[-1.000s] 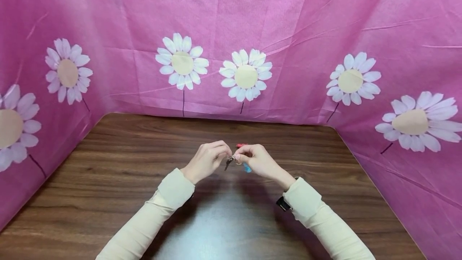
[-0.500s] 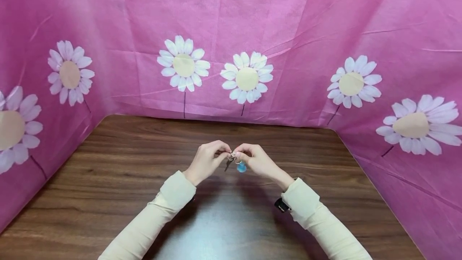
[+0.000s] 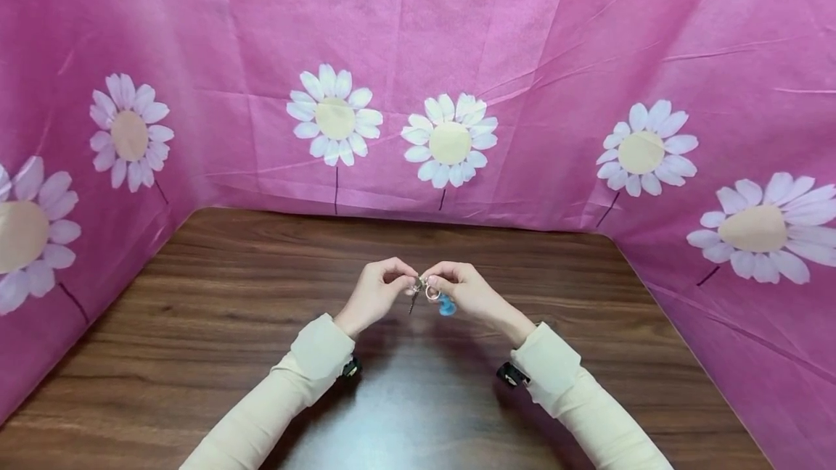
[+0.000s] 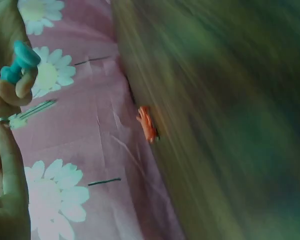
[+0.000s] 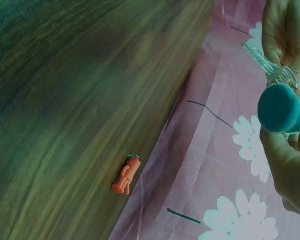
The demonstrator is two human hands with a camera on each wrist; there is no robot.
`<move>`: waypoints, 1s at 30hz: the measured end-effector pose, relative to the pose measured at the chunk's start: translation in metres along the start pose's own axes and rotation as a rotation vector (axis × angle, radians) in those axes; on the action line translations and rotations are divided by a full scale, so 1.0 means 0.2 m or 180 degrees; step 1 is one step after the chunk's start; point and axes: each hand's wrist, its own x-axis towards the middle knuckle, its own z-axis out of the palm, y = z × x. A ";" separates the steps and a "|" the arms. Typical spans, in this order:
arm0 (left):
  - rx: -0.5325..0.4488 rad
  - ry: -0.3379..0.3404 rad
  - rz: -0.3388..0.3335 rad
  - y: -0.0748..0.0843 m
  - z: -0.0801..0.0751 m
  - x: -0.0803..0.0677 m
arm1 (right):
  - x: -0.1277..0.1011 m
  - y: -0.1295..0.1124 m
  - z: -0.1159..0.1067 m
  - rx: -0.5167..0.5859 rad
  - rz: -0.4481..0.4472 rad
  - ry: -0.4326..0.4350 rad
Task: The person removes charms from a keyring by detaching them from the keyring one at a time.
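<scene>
Fingertip to fingertip, my left hand (image 3: 372, 292) and right hand (image 3: 472, 296) hold a small bunch of keys over the table. The left hand pinches at the top of the keys (image 3: 413, 302), which hang down thin and metallic. Between thumb and finger, the right hand pinches the metal key ring (image 3: 432, 293). A blue charm (image 3: 447, 305) dangles below the right fingers; in the left wrist view the charm (image 4: 24, 57) looks like a big push pin. Both wrist views show the keys (image 4: 36, 110) sticking out from the fingers. The exact grip points are partly hidden.
On the brown wooden table (image 3: 261, 267) lies a small orange figure (image 4: 147, 124), near the back edge; in the right wrist view the figure (image 5: 126, 175) has a small metal loop. A pink cloth (image 3: 261, 35) with white daisies surrounds the table's back and sides.
The blue charm swings left, then back right, and the ring shows more clearly. The keys turn edge-on. A red piece seen beyond the right hand is now out of sight in the head view.
</scene>
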 end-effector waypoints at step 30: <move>0.0561 -0.0254 -0.0292 0.10 0.01 0.02 | -0.01 0.08 0.02 -0.0459 -0.0614 0.0138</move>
